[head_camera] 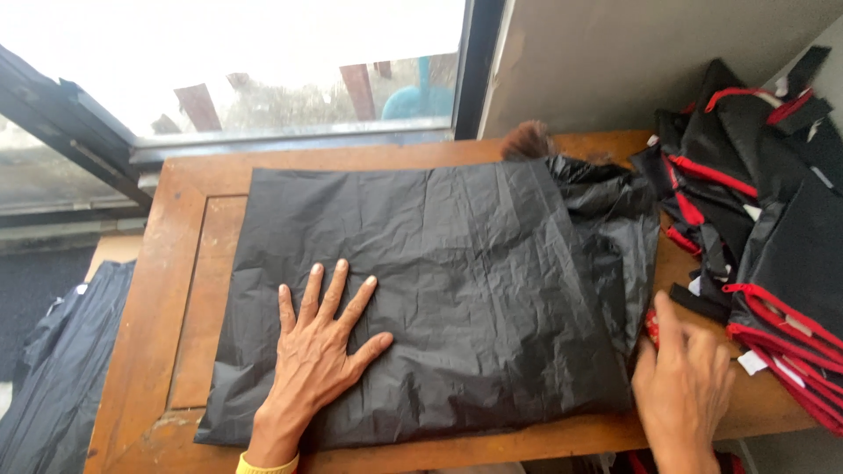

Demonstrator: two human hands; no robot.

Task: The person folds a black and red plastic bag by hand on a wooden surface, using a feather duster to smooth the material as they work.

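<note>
a: where are your fingers?

b: my left hand (318, 349) lies flat, fingers spread, on the black plastic bag (439, 290). my right hand (685, 382), fingers loosely together, touches the bag's right edge.

a: and the bag?

b: spread across the wooden table (167, 290), black-and-red fabric pieces (755, 228) to its right.

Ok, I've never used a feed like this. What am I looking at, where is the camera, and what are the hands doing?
The single picture comes from a camera on the person's head, looking down. No machine: two bare hands. The left hand lies flat, fingers spread, on a black plastic bag spread over a wooden table. The right hand rests at the bag's right edge, holding nothing that shows. A pile of black fabric pieces with red trim sits on the right, and a window is behind the table.
</note>
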